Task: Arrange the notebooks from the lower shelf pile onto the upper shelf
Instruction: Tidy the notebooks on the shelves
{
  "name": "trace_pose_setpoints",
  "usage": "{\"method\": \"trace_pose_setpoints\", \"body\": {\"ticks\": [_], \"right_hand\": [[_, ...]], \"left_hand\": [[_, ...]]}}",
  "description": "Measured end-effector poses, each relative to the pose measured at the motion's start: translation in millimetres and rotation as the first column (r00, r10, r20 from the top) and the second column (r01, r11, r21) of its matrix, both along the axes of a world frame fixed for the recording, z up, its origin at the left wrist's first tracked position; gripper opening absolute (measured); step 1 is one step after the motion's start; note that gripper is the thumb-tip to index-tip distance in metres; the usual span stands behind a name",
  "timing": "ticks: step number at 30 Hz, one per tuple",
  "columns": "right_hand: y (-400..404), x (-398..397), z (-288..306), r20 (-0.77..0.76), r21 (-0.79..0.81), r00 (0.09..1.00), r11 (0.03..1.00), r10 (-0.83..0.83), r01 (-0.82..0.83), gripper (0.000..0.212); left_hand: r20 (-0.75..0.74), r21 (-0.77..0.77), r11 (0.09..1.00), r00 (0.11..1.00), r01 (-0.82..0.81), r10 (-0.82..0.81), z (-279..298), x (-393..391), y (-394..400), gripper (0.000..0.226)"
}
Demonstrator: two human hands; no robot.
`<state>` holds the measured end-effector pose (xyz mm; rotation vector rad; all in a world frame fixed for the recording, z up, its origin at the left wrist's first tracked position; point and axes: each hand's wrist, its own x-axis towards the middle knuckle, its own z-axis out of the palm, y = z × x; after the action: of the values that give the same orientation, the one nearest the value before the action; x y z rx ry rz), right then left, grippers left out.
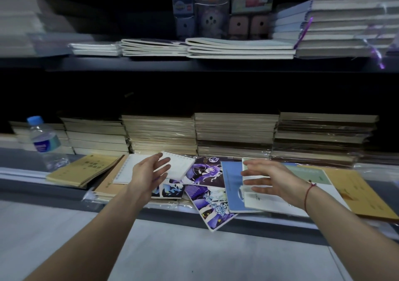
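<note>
Both my hands reach forward over the loose pile on the lower shelf, holding nothing; my left hand [151, 170] has its fingers spread and relaxed just above a small white spiral notepad [179, 166], and whether the fingertips touch it I cannot tell; my right hand [274, 180], with a red string bracelet [307, 194] round the wrist, is flat with straight fingers over a pale green notebook [280, 198], again too blurred to tell contact. Between my hands lies a purple notebook with a cartoon figure [205, 172]; nearer me a second purple illustrated notebook [212, 207] sticks out tilted past the front edge of the lower shelf [71, 194]; a blue notebook [234, 185] lies partly beneath the pale green one. Left of my left hand sit a white spiral notebook [127, 170] and a yellow-brown exercise book [84, 169]; at the far right lies another yellow notebook [362, 194]. Behind the pile, stacks of wrapped books [235, 134] stand in a row along the back; a plastic water bottle with a blue cap [46, 142] stands upright at the left. On the upper shelf [151, 63] lie low stacks of thin pale notebooks [237, 47], a taller stack of thick notebooks [345, 28] at the right, and boxed cartoon items [216, 6] behind.
</note>
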<state>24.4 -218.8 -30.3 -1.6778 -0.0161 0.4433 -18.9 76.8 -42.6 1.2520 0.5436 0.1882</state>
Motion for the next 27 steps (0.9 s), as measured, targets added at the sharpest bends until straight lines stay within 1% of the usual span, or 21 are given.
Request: {"method": "trace_pose_setpoints", "body": {"ticks": [9, 15, 19, 27], "right_hand": [[40.3, 0.9, -3.4, -0.002, -0.018, 0.999, 0.999, 0.047, -0.047, 0.024], [72.4, 1.6, -7.4, 0.003, -0.067, 0.993, 0.991, 0.115, -0.115, 0.016], [89.1, 2.6, -10.8, -0.003, -0.083, 0.989, 0.986, 0.148, -0.148, 0.019], [106.9, 3.9, -19.2, -0.03, -0.118, 0.983, 0.976, 0.182, -0.184, 0.02]], "left_hand": [[-0.039, -0.017, 0.997, 0.997, -0.074, 0.073, 4.2, -16.6, 25.2, 0.032], [-0.04, -0.037, 0.993, 0.993, -0.113, 0.112, 2.1, -19.5, 39.6, 0.028], [-0.035, -0.041, 0.987, 0.988, -0.152, 0.151, -1.1, -19.2, 55.6, 0.028], [-0.095, -0.049, 0.972, 0.97, -0.23, 0.225, -17.6, -23.2, 79.3, 0.028]]}}
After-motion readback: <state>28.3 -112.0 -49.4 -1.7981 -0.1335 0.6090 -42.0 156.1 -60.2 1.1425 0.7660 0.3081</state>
